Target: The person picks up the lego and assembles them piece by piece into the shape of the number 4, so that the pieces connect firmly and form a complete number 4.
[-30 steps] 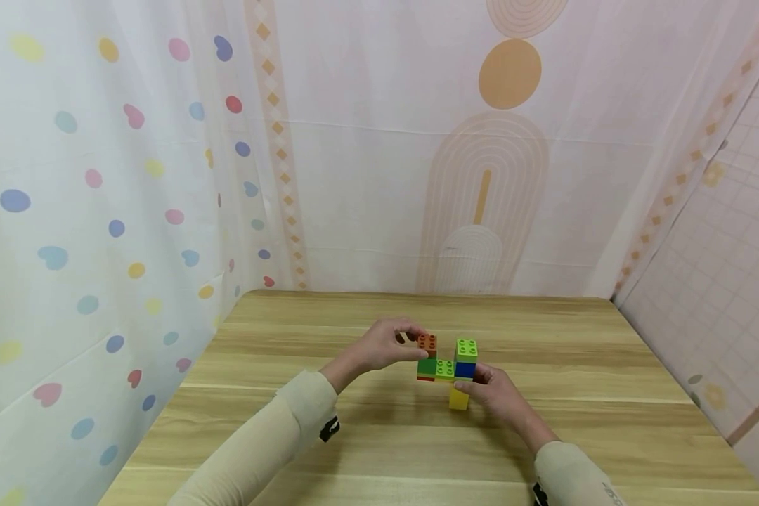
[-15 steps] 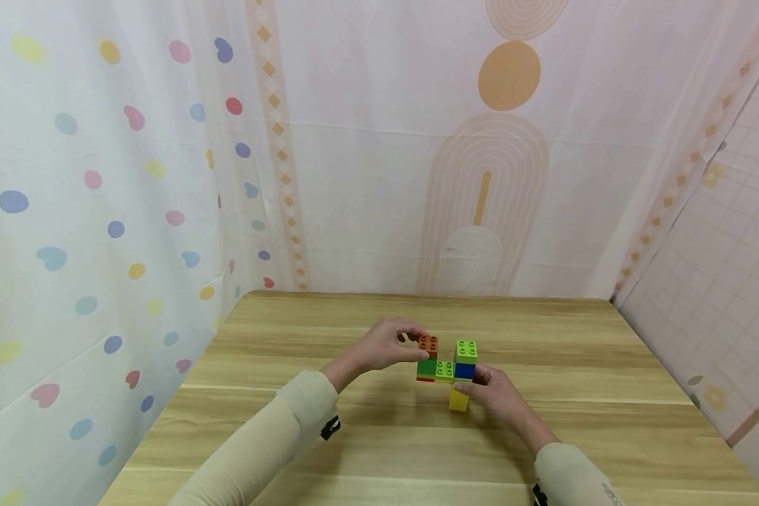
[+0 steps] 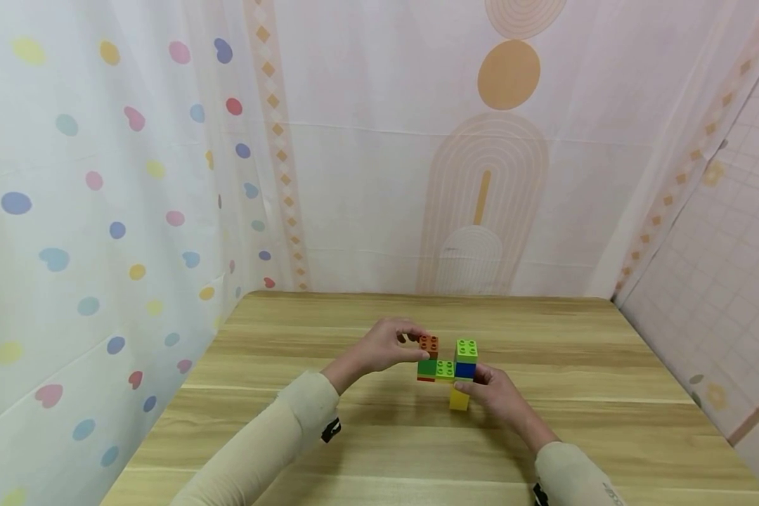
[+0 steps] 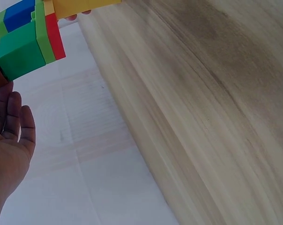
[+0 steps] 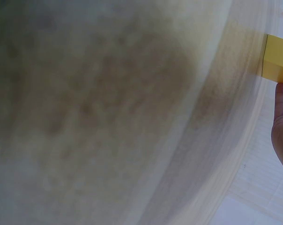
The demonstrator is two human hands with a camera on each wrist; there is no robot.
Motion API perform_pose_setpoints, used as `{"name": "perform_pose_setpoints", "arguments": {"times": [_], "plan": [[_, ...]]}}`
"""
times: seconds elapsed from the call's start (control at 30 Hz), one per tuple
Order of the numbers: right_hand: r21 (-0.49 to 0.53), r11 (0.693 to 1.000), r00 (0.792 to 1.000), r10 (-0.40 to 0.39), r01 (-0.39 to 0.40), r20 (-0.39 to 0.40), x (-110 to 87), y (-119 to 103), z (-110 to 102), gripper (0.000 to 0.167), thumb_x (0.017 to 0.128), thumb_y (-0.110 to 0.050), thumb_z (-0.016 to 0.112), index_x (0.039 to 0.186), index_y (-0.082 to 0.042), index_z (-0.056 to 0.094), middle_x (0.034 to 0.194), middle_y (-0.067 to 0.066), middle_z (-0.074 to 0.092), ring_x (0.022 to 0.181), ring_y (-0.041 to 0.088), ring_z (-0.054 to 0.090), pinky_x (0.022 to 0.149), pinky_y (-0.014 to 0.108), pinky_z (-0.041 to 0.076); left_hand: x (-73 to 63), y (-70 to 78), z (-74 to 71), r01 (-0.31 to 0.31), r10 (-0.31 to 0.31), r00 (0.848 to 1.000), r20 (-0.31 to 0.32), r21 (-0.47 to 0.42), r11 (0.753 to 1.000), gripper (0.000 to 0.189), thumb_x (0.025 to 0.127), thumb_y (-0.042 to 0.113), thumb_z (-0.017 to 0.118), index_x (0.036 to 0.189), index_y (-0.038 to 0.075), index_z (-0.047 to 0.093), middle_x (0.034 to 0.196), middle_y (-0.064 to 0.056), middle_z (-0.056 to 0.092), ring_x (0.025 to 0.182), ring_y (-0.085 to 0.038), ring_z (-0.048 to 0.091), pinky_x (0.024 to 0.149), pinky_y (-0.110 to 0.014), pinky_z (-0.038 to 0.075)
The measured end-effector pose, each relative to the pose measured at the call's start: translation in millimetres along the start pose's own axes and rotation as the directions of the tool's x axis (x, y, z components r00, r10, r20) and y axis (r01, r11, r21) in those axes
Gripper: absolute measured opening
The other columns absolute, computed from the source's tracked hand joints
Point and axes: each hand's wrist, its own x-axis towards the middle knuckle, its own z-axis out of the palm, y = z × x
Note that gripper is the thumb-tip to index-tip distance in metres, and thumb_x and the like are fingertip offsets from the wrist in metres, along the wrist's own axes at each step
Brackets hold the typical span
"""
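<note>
My left hand [image 3: 386, 344] pinches a reddish-brown toy building brick [image 3: 429, 344] at the top of a block assembly's left side. Directly under it is a dark green brick [image 4: 20, 51], with a lime plate-like piece [image 3: 445, 369] and a thin red piece [image 4: 55, 35] below. On the right side, a lime brick [image 3: 466, 348] sits on a blue brick [image 3: 464, 369], and a yellow column [image 3: 459, 398] extends downward. My right hand [image 3: 493, 390] grips the assembly below the blue brick; the right wrist view catches fingers against the yellow column [image 5: 277, 58].
A wood-grain table [image 3: 291, 309] lies beneath both hands. Patterned curtains [image 3: 367, 197] hang behind it and along its sides. Dark straps [image 3: 331, 429] show by the beige sleeves [image 3: 278, 436].
The reddish-brown brick has shifted very slightly to the right over the green one, with the left fingers on it. The right hand and the rest of the assembly stay almost still.
</note>
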Motion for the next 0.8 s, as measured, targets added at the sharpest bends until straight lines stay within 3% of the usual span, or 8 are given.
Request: {"name": "perform_pose_setpoints", "arguments": {"times": [0.43,0.8], "plan": [[0.014,1.000,1.000,0.013,-0.013,0.003,-1.4,-4.4,-0.1,0.039,0.094,-0.029,0.070,0.124,-0.005,0.067,0.119,0.008,0.068,0.106,0.020,0.060,0.101,0.047,0.044,-2.9,1.7,0.1,-0.023,0.023,1.000,-0.006,-0.026,0.999,0.036,0.088,0.030,0.078,0.118,0.012,0.072,0.104,0.007,0.067,0.095,-0.011,0.059,0.086,-0.035,0.048],[-0.006,1.000,1.000,-0.004,0.004,0.015,-0.9,-6.0,-0.2,0.040,0.093,-0.028,0.071,0.125,-0.004,0.065,0.118,0.008,0.068,0.105,0.020,0.059,0.097,0.044,0.046,1.0,0.1,-1.2,-0.043,0.043,0.999,-0.002,0.047,0.998,0.035,0.088,0.030,0.077,0.118,0.013,0.072,0.106,0.008,0.067,0.095,-0.010,0.059,0.086,-0.034,0.049]]}}
